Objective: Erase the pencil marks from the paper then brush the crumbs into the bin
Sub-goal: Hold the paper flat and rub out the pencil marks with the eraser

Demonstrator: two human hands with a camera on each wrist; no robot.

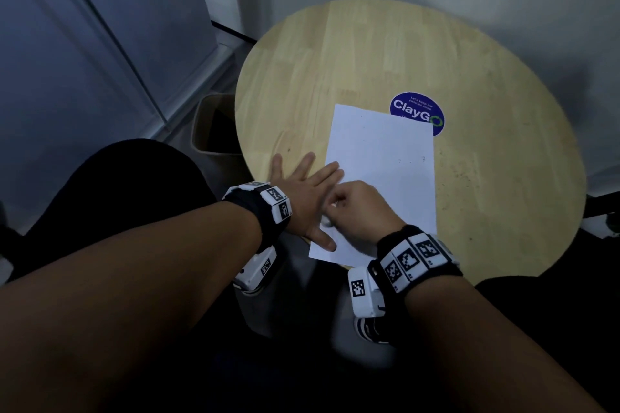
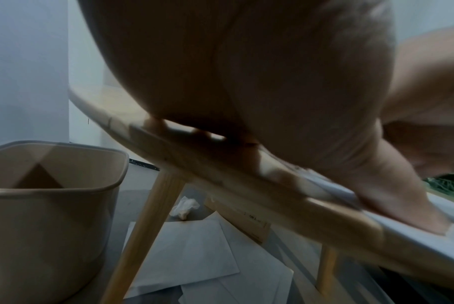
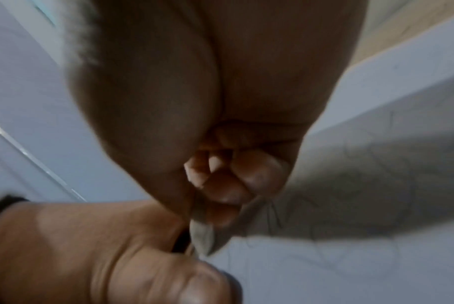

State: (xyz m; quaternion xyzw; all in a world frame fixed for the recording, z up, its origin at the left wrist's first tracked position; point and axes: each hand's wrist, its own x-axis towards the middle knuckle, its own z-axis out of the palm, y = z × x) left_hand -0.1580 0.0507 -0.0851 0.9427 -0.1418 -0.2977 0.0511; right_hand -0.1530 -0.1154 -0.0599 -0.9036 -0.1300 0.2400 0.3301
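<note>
Your left hand [image 1: 303, 193] lies spread flat, pressing the white paper sheet [image 1: 382, 178] at the near edge of the round wooden table [image 1: 369, 54]. Your right hand [image 1: 357, 208] pinches a small grey eraser [image 3: 202, 236] against the sheet's near-left corner. The beige plastic bin [image 2: 51, 205] stands on the floor just off the table's left edge.

Wood, paper, plastic before me.
My round pale wooden tabletop [image 1: 369, 54] looks matt and grained; white paper sheet [image 1: 382, 157] smooth; beige plastic bin [image 2: 46, 216] slightly glossy.

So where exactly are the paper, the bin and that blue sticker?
paper [image 1: 382, 161]: head view, on its bare white middle.
bin [image 2: 51, 216]: left wrist view, on its beige front wall.
blue sticker [image 1: 414, 107]: head view, on the white lettering above the paper's far corner.
</note>
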